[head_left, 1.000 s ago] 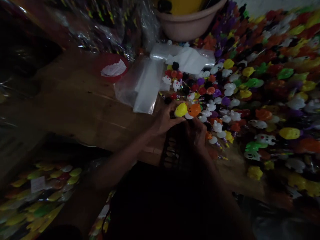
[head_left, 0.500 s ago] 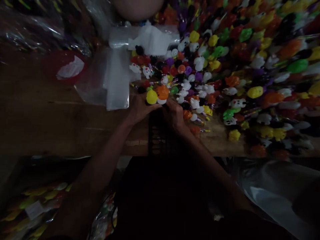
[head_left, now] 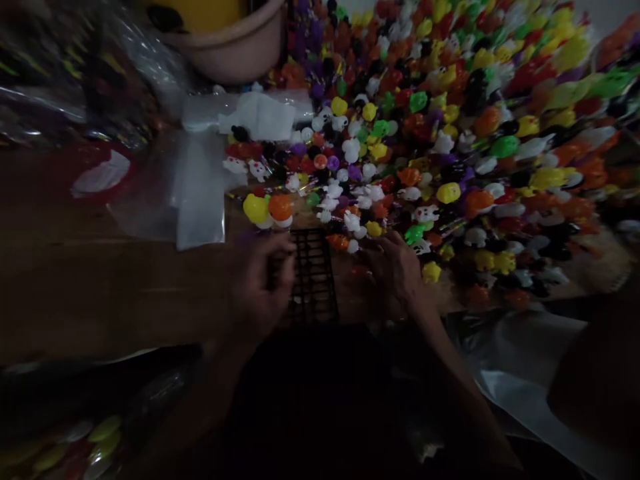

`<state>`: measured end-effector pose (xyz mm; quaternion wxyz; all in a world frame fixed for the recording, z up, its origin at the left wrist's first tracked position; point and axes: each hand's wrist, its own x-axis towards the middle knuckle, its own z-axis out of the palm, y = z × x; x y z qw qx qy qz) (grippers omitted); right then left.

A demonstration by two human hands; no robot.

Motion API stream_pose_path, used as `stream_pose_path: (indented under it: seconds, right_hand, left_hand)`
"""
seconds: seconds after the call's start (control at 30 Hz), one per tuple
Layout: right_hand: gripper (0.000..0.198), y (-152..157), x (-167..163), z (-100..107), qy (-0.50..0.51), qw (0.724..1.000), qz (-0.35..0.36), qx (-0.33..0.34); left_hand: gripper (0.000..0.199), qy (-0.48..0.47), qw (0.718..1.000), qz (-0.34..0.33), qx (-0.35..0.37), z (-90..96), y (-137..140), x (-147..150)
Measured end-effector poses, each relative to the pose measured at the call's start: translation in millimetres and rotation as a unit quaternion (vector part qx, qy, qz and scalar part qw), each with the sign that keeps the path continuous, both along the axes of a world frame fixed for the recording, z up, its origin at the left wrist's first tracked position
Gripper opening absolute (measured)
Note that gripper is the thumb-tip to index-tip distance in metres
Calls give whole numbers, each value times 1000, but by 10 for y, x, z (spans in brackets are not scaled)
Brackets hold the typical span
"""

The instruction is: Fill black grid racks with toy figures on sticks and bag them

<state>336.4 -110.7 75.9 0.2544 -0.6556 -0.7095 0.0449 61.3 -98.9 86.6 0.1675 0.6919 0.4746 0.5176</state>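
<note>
My left hand (head_left: 265, 277), somewhat blurred, is loosely curled beside a black grid rack (head_left: 314, 277). Nothing shows between its fingers. Just beyond that hand are a yellow toy head (head_left: 256, 209) and an orange one (head_left: 280, 207), side by side with white ones below them. To the right of the rack, my right hand (head_left: 397, 267) reaches low over the table at the near edge of the toy pile, its dim fingers spread. A small orange toy (head_left: 338, 242) lies left of these fingers. What the fingertips touch is too dark to make out.
A large heap of colourful toy-topped sticks (head_left: 450, 133) covers the right and back. Clear plastic bags (head_left: 200, 193) and a red dish (head_left: 100, 173) with white paper lie left. A pink basin (head_left: 240, 47) stands behind. Wrapped goods (head_left: 60, 80) fill the far left.
Both hands have left the yellow and orange toy heads. The left moved back toward me; the right moved right to the pile's edge. More of the rack shows, and the view has shifted.
</note>
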Motion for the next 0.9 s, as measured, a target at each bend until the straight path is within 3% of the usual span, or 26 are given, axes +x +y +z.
stream_pose_path:
  seconds: [0.07, 0.13, 0.27, 0.43, 0.53, 0.63, 0.77, 0.9]
  right_hand:
    - [25, 66, -48, -54, -16, 999, 22, -23]
    - [24, 95, -66, -91, -33, 998, 31, -37]
    - [24, 105, -17, -149, -41, 997, 48, -53]
    - [22, 38, -138, -99, 13, 999, 38, -14]
    - [21, -42, -350, -5, 71, 994, 81, -7]
    - [23, -75, -418, 37, 103, 991, 82, 7]
    - [26, -3, -186, -30, 17, 999, -36, 34]
    - [24, 144, 21, -156, -75, 997, -23, -24]
  left_hand:
    - [18, 41, 995, -86, -37, -61, -108, 210]
    - [16, 63, 985, -124, -104, -137, -99, 361]
    - [16, 45, 960, -137, -240, -203, 52, 517]
    - [20, -32, 931, -143, -334, -234, 146, 609]
    - [33, -116, 924, -175, -320, -277, 150, 643]
    - [28, -188, 923, -168, -291, -285, 144, 610]
    - [28, -259, 923, -121, -258, -276, 99, 393]
    - [35, -309, 903, -108, -278, -398, -9, 178]
